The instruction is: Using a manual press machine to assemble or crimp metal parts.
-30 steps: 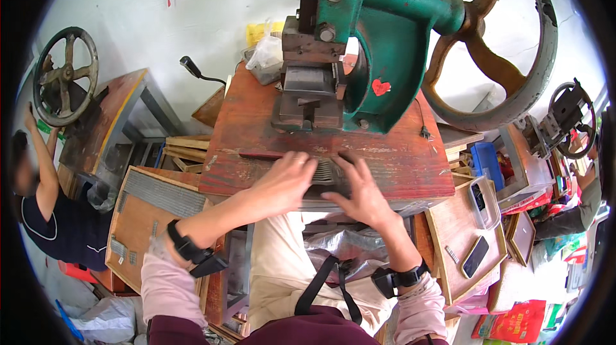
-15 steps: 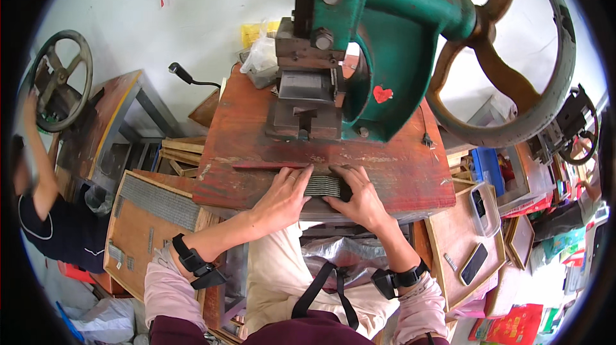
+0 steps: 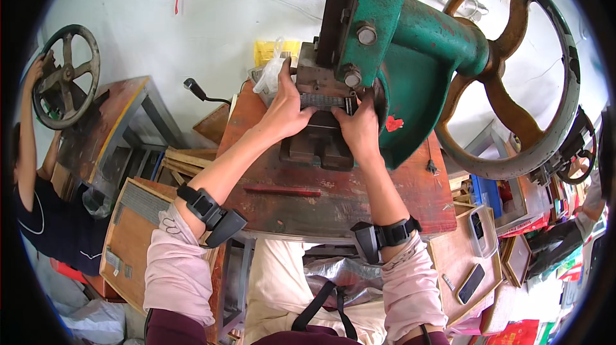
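A stack of thin grey metal strips [image 3: 323, 102] sits in the throat of the press, just in front of the dark upper block [image 3: 316, 75] and above the stepped lower block [image 3: 317, 146]; whether it rests flat there or is held slightly off cannot be told. The left hand [image 3: 286, 111] appears to hold its left end, thumb along the near side and one finger pointing upward; the right hand [image 3: 359, 127] seems to grip the other end, thumb in front, its remaining fingers partly hidden beside the green press frame [image 3: 417, 94]. The step in hand looks like loading and squaring the stack in the tooling. In my judgement, the next move calls for keeping the strips even, bringing them against whatever locates them, and getting both hands clear before the upper block could come down. The big handwheel [image 3: 493, 66] stands to the right of the frame, with neither hand on it. On the wooden counter [image 3: 289, 216] below, a slim red bar [image 3: 282, 190] lies in front of the press. Farther out, a shallow wooden tray [image 3: 131, 229] with small metal pieces is at left, another tray [image 3: 449, 245] with a phone [image 3: 470, 283] at right, and a co-worker's arm [image 3: 27, 127] reaches to a second wheel [image 3: 66, 74] at far left.
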`<state>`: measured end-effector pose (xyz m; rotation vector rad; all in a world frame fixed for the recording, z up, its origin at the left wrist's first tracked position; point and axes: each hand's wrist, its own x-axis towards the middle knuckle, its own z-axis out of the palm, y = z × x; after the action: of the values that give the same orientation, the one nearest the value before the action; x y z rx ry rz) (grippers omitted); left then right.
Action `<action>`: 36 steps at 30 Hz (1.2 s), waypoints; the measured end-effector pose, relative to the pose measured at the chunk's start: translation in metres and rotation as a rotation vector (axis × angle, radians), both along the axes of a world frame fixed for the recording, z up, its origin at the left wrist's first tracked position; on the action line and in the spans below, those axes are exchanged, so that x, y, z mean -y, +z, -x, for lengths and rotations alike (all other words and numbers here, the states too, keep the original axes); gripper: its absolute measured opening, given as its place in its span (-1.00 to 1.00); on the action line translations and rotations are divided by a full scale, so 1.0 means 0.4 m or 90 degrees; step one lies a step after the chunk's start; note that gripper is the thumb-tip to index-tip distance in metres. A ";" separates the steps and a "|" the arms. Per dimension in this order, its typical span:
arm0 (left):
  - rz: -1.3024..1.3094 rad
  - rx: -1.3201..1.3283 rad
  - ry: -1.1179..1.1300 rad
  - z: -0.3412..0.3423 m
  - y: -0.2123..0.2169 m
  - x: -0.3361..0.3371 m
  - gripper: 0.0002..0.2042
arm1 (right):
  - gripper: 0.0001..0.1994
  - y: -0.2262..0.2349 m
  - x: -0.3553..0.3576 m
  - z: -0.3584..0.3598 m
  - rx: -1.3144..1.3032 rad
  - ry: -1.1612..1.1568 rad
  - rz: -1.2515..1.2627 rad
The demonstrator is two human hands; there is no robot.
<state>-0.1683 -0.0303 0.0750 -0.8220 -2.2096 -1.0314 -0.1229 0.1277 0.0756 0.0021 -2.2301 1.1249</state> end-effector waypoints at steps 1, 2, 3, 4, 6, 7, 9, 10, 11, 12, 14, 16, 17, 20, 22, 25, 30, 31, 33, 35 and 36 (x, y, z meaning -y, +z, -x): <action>0.001 0.003 -0.005 -0.007 0.024 0.002 -0.03 | -0.12 0.005 -0.009 0.006 0.045 -0.001 -0.005; 0.040 0.022 0.023 -0.016 0.046 0.012 -0.06 | -0.17 0.024 -0.003 0.001 0.078 0.009 0.022; 0.079 0.042 0.049 -0.020 0.054 0.020 -0.10 | -0.17 0.030 0.002 -0.001 0.082 0.009 0.025; 0.083 0.045 0.049 -0.022 0.048 0.036 -0.10 | -0.19 0.032 0.006 -0.003 0.083 0.003 0.009; 0.083 -0.002 0.120 -0.025 0.030 0.083 -0.27 | -0.22 0.030 0.000 -0.001 0.083 -0.006 -0.007; 0.092 0.030 0.107 -0.045 0.021 0.109 -0.35 | -0.24 0.026 -0.003 -0.002 0.067 -0.004 -0.019; 0.176 0.114 0.056 -0.107 -0.029 0.183 -0.50 | -0.26 0.010 -0.007 0.007 0.052 -0.005 -0.024; 0.250 0.168 0.014 -0.140 -0.061 0.209 -0.55 | -0.30 -0.006 -0.013 0.015 0.001 -0.026 -0.054; 0.357 0.330 -0.039 -0.181 -0.046 0.204 -0.56 | -0.35 -0.022 -0.024 0.018 -0.046 -0.052 -0.086; 0.351 0.249 -0.087 -0.228 -0.091 0.234 -0.53 | -0.35 -0.020 -0.013 0.018 -0.047 -0.047 -0.078; 0.376 0.117 -0.099 -0.271 -0.146 0.254 -0.65 | -0.35 -0.011 -0.006 0.015 -0.060 -0.034 -0.077; 0.392 0.051 -0.075 -0.284 -0.145 0.256 -0.70 | -0.36 -0.011 -0.011 0.017 -0.038 -0.032 -0.078; 0.346 0.099 -0.082 -0.284 -0.133 0.257 -0.73 | -0.36 -0.008 -0.014 0.015 -0.016 -0.036 -0.084; 0.216 0.069 -0.057 -0.260 -0.061 0.232 -0.75 | -0.33 -0.002 -0.015 0.012 -0.013 0.011 -0.042; 0.133 -0.005 -0.020 -0.216 -0.019 0.201 -0.75 | -0.34 0.001 -0.009 0.003 -0.005 0.001 -0.048; 0.161 0.011 0.063 -0.149 0.016 0.144 -0.73 | -0.34 0.002 -0.009 -0.023 -0.014 0.001 -0.047; 0.170 0.173 0.128 -0.061 0.038 0.084 -0.48 | -0.38 0.022 -0.002 -0.153 -0.009 0.078 -0.024; 0.170 0.177 0.127 -0.061 0.041 0.078 -0.48 | -0.38 0.021 -0.009 -0.181 -0.005 0.078 -0.025; 0.280 0.211 0.204 -0.063 0.054 0.064 -0.38 | -0.42 0.013 -0.043 -0.226 -0.028 0.092 -0.130; 0.305 0.294 0.183 -0.063 0.064 0.052 -0.38 | -0.47 0.028 -0.074 -0.277 -0.013 0.099 -0.117; 0.299 0.301 0.172 -0.062 0.061 0.047 -0.38 | -0.49 0.036 -0.092 -0.296 -0.005 0.092 -0.142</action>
<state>-0.1435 -0.0493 0.0992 -0.4670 -2.9351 -0.6230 -0.0046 0.1645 0.0899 0.2635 -2.3679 0.9404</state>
